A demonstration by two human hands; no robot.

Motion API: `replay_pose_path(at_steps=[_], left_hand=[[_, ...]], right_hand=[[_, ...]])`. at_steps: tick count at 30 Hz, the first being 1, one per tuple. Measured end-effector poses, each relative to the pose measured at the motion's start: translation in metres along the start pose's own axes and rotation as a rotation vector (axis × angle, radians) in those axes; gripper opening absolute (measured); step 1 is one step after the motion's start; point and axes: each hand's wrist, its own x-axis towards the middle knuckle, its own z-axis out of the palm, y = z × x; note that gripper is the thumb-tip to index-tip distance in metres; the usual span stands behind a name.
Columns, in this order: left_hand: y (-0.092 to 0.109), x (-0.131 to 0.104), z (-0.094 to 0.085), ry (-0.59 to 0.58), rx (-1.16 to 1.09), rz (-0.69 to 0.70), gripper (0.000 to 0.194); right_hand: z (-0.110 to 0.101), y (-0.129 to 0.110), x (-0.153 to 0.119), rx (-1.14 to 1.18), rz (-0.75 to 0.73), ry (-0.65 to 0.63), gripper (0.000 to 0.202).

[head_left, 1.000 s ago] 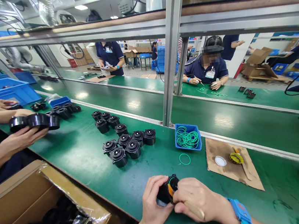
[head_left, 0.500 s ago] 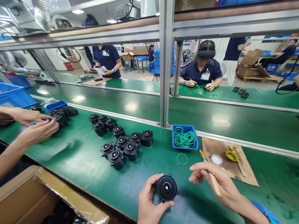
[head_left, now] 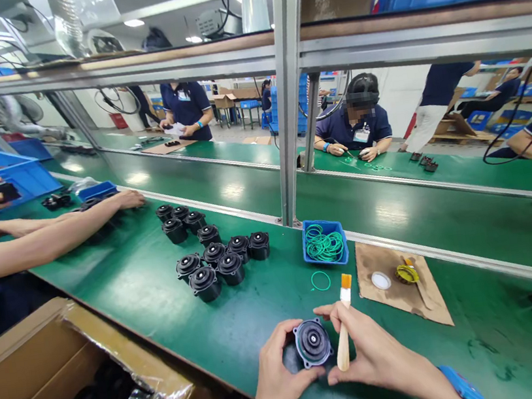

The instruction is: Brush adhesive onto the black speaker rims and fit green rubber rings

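My left hand grips a round black motor housing by its side, thumb below and fingers above. A ring runs round the top of that housing. My right hand holds a paintbrush with a pale wooden handle and orange bristles pointing away from me. Its fingers are close to the housing's right side; whether they touch it I cannot tell. Beyond my hands a single green rubber ring lies on the green table. Behind it stands a small blue bin full of green rings.
Several black housings stand left of centre. A stained cardboard sheet at right carries a white lid and a yellow-rimmed pot. A metal post rises behind. Co-workers' arms reach in at left, above an open carton.
My left hand and the housing have shifted right and slightly down. My right hand has moved left beside it, and the brush now stands bristles up. At left, co-workers' arms have moved.
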Motion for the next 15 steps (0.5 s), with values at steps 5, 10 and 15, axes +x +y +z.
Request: replay_pose_path(at_steps=[5,10,15], left_hand=[[0.0009,-0.0002,-0.0021,-0.048,-0.07,-0.025,0.06],[-0.0015,-0.003,-0.0036,-0.062,-0.073,0.013,0.061],[-0.0041,-0.0054,-0.0033,-0.071,-0.078,0.067,0.063]], right_hand=[[0.001,0.0015,-0.0018,-0.041,0.022,-0.01,0.064],[0.0003,0.0043,-0.0051,-0.033,-0.006,-0.018,0.062],[-0.0044,0.0017,-0.0055,-0.031,-0.067,-0.024,0.059]])
